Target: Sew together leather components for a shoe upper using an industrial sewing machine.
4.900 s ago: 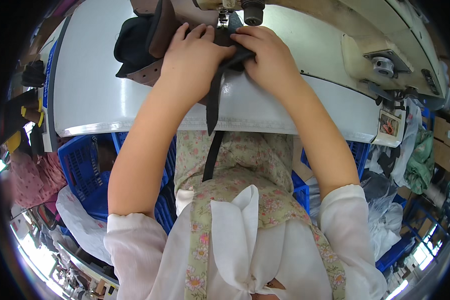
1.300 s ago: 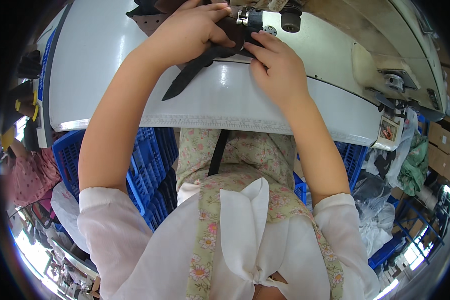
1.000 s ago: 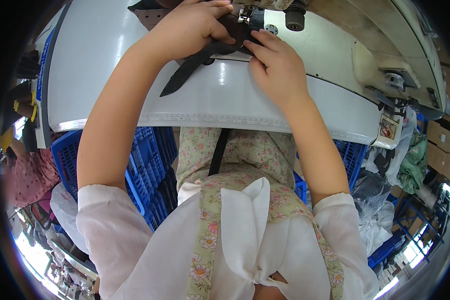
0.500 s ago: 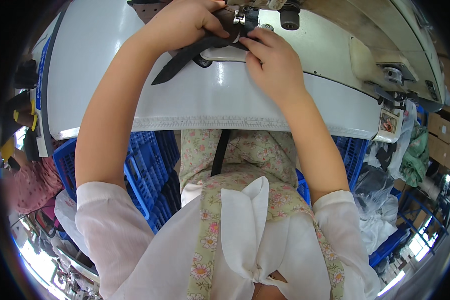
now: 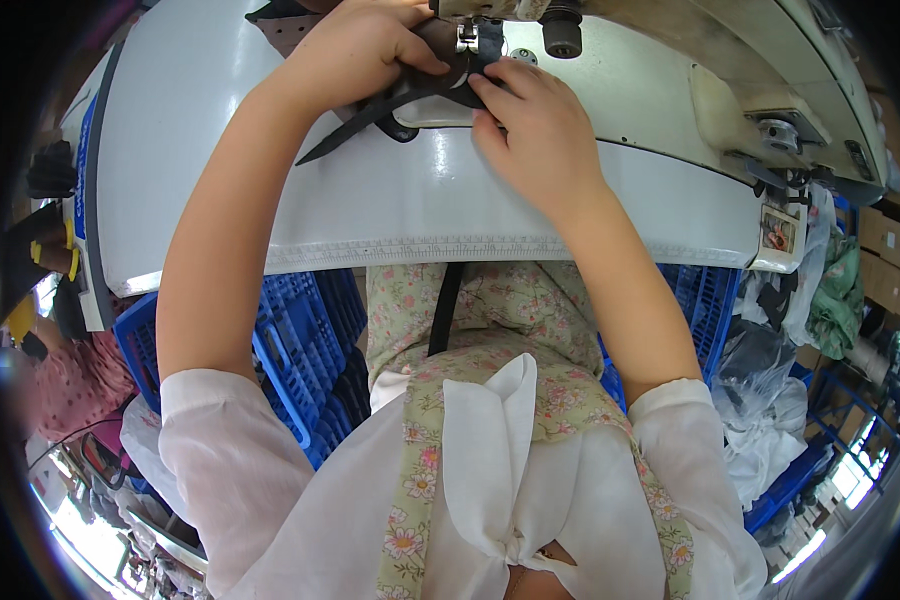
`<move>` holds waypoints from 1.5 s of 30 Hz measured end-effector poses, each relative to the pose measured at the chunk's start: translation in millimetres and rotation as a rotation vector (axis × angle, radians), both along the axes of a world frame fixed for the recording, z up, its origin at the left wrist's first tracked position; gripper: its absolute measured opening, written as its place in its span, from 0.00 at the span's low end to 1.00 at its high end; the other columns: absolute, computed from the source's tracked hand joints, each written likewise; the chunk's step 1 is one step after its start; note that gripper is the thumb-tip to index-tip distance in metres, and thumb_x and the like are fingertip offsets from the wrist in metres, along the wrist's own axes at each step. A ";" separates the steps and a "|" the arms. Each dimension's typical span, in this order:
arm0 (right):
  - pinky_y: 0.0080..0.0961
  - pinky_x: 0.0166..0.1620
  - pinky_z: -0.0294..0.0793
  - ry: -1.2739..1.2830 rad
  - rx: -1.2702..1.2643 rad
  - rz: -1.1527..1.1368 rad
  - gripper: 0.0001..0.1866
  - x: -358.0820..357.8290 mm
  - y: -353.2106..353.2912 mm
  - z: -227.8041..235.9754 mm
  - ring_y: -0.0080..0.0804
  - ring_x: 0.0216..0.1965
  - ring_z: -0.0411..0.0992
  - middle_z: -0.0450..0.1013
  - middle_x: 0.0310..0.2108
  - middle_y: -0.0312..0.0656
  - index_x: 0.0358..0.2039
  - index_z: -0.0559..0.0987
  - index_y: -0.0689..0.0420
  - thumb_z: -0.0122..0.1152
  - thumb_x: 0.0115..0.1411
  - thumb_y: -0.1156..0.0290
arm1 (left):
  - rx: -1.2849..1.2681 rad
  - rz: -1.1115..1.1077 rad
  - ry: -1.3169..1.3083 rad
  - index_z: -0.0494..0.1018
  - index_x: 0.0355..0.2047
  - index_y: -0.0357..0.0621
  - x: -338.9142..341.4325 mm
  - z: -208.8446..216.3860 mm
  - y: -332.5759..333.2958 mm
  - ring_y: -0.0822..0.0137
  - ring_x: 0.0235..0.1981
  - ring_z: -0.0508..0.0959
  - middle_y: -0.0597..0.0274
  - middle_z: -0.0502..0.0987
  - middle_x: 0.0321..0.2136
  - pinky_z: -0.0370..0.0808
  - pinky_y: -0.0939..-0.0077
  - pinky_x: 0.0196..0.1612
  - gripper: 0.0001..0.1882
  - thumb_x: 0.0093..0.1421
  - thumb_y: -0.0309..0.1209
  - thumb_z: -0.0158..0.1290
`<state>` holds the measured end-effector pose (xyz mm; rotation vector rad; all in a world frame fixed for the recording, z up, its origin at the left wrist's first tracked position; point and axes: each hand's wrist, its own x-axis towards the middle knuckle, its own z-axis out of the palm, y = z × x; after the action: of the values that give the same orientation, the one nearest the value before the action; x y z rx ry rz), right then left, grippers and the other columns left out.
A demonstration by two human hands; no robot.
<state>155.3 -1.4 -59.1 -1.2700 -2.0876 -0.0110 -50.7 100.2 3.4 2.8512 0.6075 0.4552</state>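
Observation:
My left hand (image 5: 360, 50) is bent over a dark, leather-like piece (image 5: 432, 38) at the presser foot (image 5: 467, 38) of a sewing machine. The thumb presses on the piece; the other fingers are largely hidden. A narrow black strip (image 5: 342, 134) runs out from beneath this hand, its pointed end lying toward me. My right hand (image 5: 538, 125) pinches the black material just in front of the foot, fingertips close to a small pale spot at the edge. Past my left wrist, a brownish part with small holes (image 5: 282, 32) shows; whether it joins the dark piece is hidden.
The machine head (image 5: 730, 50) with its dark round knob (image 5: 562, 32) overhangs the upper right. A ruler tape (image 5: 420, 247) lines the white table's (image 5: 200, 120) near edge. Blue plastic crates (image 5: 305, 340) stand below, and clear plastic bags (image 5: 760, 390) hang at right.
The black strip's free end has swung slightly and now looks narrower. My right hand has shifted a little left, its thumb nearer the material. The view has moved slightly too.

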 end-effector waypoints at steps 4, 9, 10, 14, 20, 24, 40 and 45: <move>0.38 0.46 0.73 0.012 0.008 -0.010 0.13 -1.9 0.6 -1.4 0.42 0.43 0.74 0.76 0.41 0.43 0.38 0.83 0.60 0.62 0.52 0.71 | 0.031 0.030 0.017 0.86 0.31 0.55 -0.3 -1.0 1.6 0.54 0.56 0.70 0.60 0.79 0.47 0.62 0.56 0.60 0.15 0.40 0.26 0.60; 0.38 0.47 0.72 0.043 -0.034 0.003 0.12 -4.1 -0.2 -1.9 0.41 0.43 0.74 0.76 0.40 0.42 0.37 0.83 0.59 0.62 0.52 0.72 | 0.083 0.030 -0.002 0.85 0.31 0.49 -2.2 -6.8 0.3 0.55 0.53 0.73 0.59 0.81 0.44 0.64 0.59 0.58 0.13 0.43 0.26 0.59; 0.38 0.47 0.71 0.017 -0.040 -0.002 0.12 -5.0 -0.1 -0.5 0.41 0.43 0.74 0.76 0.40 0.42 0.37 0.83 0.58 0.62 0.52 0.71 | 0.093 0.081 0.055 0.84 0.35 0.52 -5.7 -11.6 1.0 0.56 0.54 0.73 0.59 0.79 0.47 0.65 0.60 0.59 0.19 0.42 0.21 0.56; 0.36 0.48 0.70 -0.023 -0.020 -0.041 0.10 -8.6 -3.8 2.6 0.37 0.44 0.74 0.76 0.37 0.41 0.35 0.83 0.56 0.61 0.50 0.71 | 0.072 0.046 0.025 0.84 0.36 0.49 -10.1 -16.3 6.5 0.56 0.48 0.75 0.59 0.80 0.46 0.71 0.62 0.53 0.24 0.39 0.15 0.51; 0.38 0.56 0.66 -0.041 -0.037 -0.072 0.14 -13.4 -12.4 3.9 0.40 0.51 0.73 0.77 0.44 0.47 0.39 0.83 0.56 0.61 0.53 0.67 | -0.086 0.030 -0.003 0.84 0.37 0.49 -8.7 -8.3 8.4 0.54 0.45 0.78 0.59 0.82 0.41 0.72 0.64 0.53 0.25 0.39 0.15 0.50; 0.38 0.58 0.65 -0.166 -0.050 -0.111 0.17 -17.7 -20.5 6.2 0.42 0.55 0.70 0.75 0.47 0.50 0.43 0.82 0.57 0.61 0.54 0.66 | -0.036 -0.009 0.032 0.84 0.38 0.51 -12.1 -7.9 9.7 0.56 0.47 0.76 0.61 0.81 0.44 0.70 0.65 0.54 0.25 0.40 0.16 0.50; 0.37 0.56 0.66 -0.133 -0.068 -0.122 0.18 -25.4 -32.2 4.3 0.41 0.55 0.69 0.73 0.51 0.46 0.46 0.80 0.56 0.60 0.53 0.71 | 0.001 -0.053 -0.015 0.84 0.37 0.51 -15.0 -12.4 9.4 0.55 0.47 0.76 0.61 0.80 0.44 0.71 0.63 0.52 0.24 0.39 0.17 0.52; 0.35 0.57 0.66 -0.154 -0.084 -0.135 0.17 -26.9 -32.1 6.4 0.40 0.55 0.69 0.74 0.50 0.48 0.44 0.80 0.58 0.59 0.53 0.70 | 0.013 -0.051 -0.017 0.84 0.35 0.50 -14.4 -11.3 8.4 0.57 0.47 0.76 0.62 0.80 0.42 0.72 0.62 0.54 0.20 0.40 0.19 0.55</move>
<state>128.4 -33.5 -52.7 -1.5014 -2.1469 -0.0841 -65.0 108.5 -8.0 2.8649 0.5301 0.4766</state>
